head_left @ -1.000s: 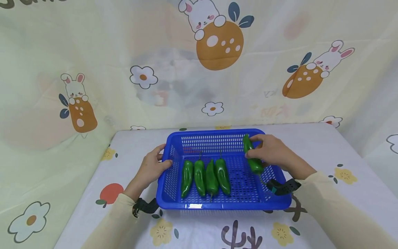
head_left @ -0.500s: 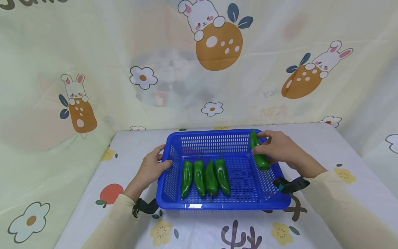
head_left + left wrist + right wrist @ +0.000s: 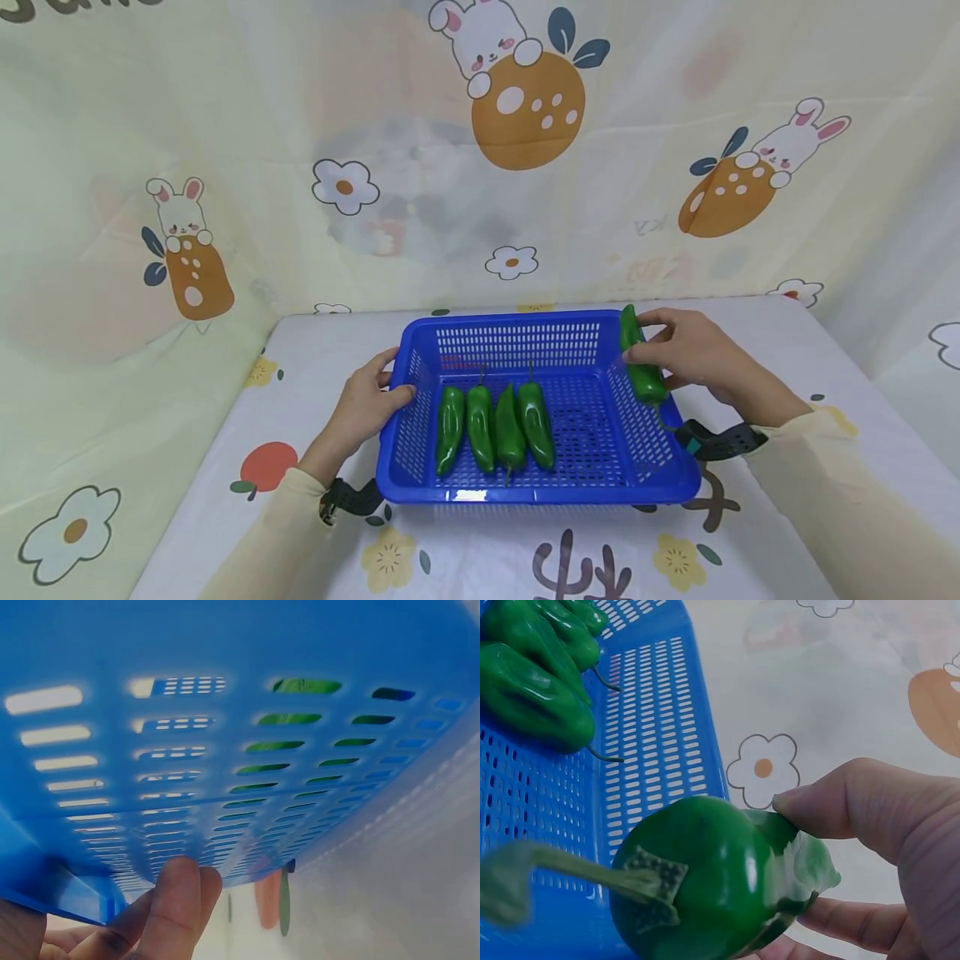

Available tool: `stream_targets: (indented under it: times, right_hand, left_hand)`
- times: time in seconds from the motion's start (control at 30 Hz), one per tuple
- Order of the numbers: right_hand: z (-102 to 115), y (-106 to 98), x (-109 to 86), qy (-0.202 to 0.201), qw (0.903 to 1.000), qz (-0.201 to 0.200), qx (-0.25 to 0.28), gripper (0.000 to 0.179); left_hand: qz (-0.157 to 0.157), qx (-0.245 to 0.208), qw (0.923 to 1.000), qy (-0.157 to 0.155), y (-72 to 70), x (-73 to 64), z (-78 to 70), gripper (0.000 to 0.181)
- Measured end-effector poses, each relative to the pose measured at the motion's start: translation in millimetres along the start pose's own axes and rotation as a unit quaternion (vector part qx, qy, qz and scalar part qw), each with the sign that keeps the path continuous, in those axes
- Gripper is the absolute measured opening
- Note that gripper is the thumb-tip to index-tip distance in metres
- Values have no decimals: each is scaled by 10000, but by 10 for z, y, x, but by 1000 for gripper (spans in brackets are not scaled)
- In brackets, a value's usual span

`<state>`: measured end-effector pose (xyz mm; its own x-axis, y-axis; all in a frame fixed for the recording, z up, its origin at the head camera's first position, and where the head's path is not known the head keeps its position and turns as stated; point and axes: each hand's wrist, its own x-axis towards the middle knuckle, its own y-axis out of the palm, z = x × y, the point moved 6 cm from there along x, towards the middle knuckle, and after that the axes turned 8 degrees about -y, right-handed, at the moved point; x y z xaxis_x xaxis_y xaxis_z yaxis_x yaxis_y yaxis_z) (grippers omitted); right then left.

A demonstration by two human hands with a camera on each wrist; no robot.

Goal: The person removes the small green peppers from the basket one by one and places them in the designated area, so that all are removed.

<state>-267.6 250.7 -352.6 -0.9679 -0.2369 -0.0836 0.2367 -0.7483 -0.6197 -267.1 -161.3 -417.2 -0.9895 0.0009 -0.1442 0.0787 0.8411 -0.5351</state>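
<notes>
A blue plastic basket (image 3: 536,496) stands on the table with several green peppers (image 3: 480,429) lying side by side in its left and middle part. My left hand (image 3: 367,400) grips the basket's left rim, thumb over the top; in the left wrist view its fingers (image 3: 176,907) touch the slotted outer wall from below the rim. My right hand (image 3: 686,354) holds another green pepper (image 3: 641,362) over the basket's right rim, tip pointing away and stem toward me. The right wrist view has this pepper (image 3: 697,877) up close, pinched between thumb and fingers.
A white tablecloth (image 3: 765,350) with printed fruit and flowers covers the table. Behind it hangs a patterned curtain (image 3: 420,108) with rabbit prints. Black straps (image 3: 720,442) sit on both wrists.
My right hand has carried its pepper rightward and slightly away, from inside the basket's right end to over the right rim. The left hand and the other peppers have stayed put.
</notes>
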Motion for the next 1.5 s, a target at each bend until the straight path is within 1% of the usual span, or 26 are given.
stream_targets:
  times: [0.27,0.53,0.77,1.03,1.27,1.5]
  right_hand:
    - [-53,-64,-22,36,9999,-103,-62,78]
    - [-129,-179,-58,162,9992,-254,-269,80]
    - [-206,-254,-75,230,9989,-322,-268,80]
    - [-318,-279,-88,248,9988,-372,-208,79]
    - [-388,-301,-98,300,9985,-382,-234,77]
    - [-482,-307,-108,377,9985,-369,-170,79]
  left_hand:
    - [-20,-22,10000,-10,1,1,14,72]
    - [-19,-59,10000,-11,-2,0,2,72]
    - [-35,-21,10000,-50,-4,1,-7,72]
    - [-62,0,10000,-64,-3,7,-9,72]
    - [59,-69,10000,-38,7,37,-6,74]
    - [47,-61,10000,-59,4,37,3,74]
